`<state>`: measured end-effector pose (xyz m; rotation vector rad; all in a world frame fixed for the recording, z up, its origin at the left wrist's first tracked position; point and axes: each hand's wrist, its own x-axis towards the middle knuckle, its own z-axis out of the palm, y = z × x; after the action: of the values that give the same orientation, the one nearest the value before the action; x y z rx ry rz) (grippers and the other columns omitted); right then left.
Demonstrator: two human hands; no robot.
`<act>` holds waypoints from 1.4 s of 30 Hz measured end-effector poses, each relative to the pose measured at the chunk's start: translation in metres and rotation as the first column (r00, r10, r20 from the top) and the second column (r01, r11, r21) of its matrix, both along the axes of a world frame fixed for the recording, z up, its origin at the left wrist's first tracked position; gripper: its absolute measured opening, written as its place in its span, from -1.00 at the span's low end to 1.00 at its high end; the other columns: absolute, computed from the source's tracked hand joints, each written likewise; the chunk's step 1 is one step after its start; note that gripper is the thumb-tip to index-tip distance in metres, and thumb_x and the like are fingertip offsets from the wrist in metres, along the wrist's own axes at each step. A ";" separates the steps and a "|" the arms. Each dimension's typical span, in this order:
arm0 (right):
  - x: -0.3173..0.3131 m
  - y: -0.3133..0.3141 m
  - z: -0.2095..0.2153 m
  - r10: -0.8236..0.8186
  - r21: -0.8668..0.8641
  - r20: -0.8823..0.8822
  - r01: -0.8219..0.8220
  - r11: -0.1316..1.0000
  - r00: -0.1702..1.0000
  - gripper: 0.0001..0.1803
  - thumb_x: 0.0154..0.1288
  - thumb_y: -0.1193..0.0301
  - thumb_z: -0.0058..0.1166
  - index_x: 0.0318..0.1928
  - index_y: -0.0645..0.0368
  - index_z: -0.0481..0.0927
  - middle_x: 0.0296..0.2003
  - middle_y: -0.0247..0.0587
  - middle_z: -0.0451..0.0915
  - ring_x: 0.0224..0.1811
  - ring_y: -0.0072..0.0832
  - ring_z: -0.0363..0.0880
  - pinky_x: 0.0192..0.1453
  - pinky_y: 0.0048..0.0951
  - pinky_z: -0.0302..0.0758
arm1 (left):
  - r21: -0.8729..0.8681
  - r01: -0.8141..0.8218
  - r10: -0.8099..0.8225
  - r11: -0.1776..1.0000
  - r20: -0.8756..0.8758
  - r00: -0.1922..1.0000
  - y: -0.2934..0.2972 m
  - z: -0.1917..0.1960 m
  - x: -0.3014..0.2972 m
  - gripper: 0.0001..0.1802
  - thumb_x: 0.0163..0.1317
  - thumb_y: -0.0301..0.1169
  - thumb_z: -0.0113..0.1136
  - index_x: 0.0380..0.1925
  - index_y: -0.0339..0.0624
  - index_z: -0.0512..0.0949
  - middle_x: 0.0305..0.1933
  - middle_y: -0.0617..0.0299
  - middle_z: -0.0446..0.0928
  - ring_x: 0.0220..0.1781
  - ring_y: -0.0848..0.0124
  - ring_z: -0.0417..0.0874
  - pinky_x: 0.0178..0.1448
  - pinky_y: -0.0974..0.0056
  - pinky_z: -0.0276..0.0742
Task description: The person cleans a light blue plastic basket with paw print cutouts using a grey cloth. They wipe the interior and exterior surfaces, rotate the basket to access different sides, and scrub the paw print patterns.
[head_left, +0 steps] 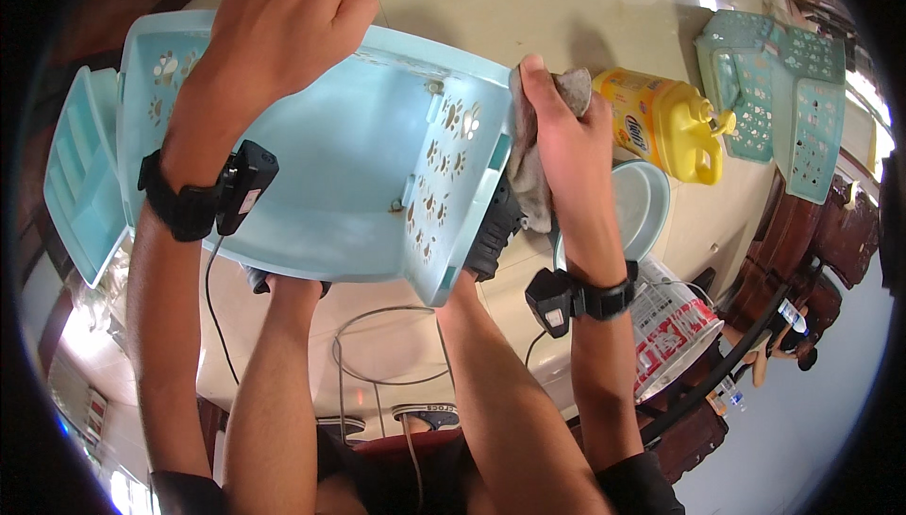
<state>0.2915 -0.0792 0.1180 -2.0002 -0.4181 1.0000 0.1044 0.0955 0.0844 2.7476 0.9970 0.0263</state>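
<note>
Right hand (574, 128) is clamped on a grey cloth (531, 180), its thumb pointing up along the edge of a light-blue plastic bin (321, 166). One end of the cloth sticks out above the fist, while the rest hangs below it along the bin's outer side. That bin lies between the two hands, its opening facing up, with paw-print cutouts in the wall just left of the right hand. Left hand (293, 29) is curled fist-like over the bin's far rim; its fingertips are hidden, so I cannot tell whether they clamp the rim. Just right of the right hand is a yellow jug (651, 123), and beyond it stand pale teal panels (819, 123) with cutouts. Below the same hand, partly behind the forearm, sits a light-blue basin (646, 202). Well to the left of and below the left hand is a light-blue tray (83, 180).
</note>
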 end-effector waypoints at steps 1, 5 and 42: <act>0.001 0.000 -0.001 -0.006 0.020 -0.038 0.007 1.000 0.999 -0.53 0.39 0.25 0.21 -0.62 0.20 0.41 -0.67 -0.54 0.33 -0.58 -0.71 0.19 -0.50 -0.50 0.16 | 0.016 0.013 -0.013 1.000 -0.005 1.000 0.001 0.000 0.000 -0.74 0.31 -0.29 0.02 -0.30 -0.12 0.68 -0.27 0.08 0.68 -0.22 0.07 0.66 -0.09 0.07 0.56; 0.011 -0.013 -0.010 0.028 0.092 -0.180 -0.012 0.996 0.983 -0.71 0.38 0.28 0.24 -0.43 0.20 0.57 -0.53 -0.51 0.49 -0.50 -0.72 0.37 -0.40 -0.56 0.31 | 0.001 -0.017 0.017 1.000 -0.003 1.000 0.001 0.002 0.002 -0.73 0.31 -0.29 0.01 -0.32 -0.14 0.68 -0.28 0.07 0.68 -0.22 0.08 0.67 -0.10 0.07 0.56; 0.023 -0.012 -0.005 0.257 0.100 -0.163 -0.243 0.965 0.952 -0.61 0.30 0.24 0.31 -0.48 0.24 0.45 -0.61 -0.41 0.45 -0.52 -0.69 0.34 -0.45 -0.50 0.33 | -0.146 -0.172 0.141 0.974 -0.201 0.969 -0.002 0.027 0.020 -0.63 0.30 -0.25 -0.07 -0.13 -0.07 0.70 -0.06 0.10 0.70 -0.03 0.08 0.68 0.11 0.10 0.53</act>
<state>0.3141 -0.0911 0.1130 -1.8005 -0.6159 1.2856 0.1246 0.0930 0.1116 2.5530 1.2068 -0.2843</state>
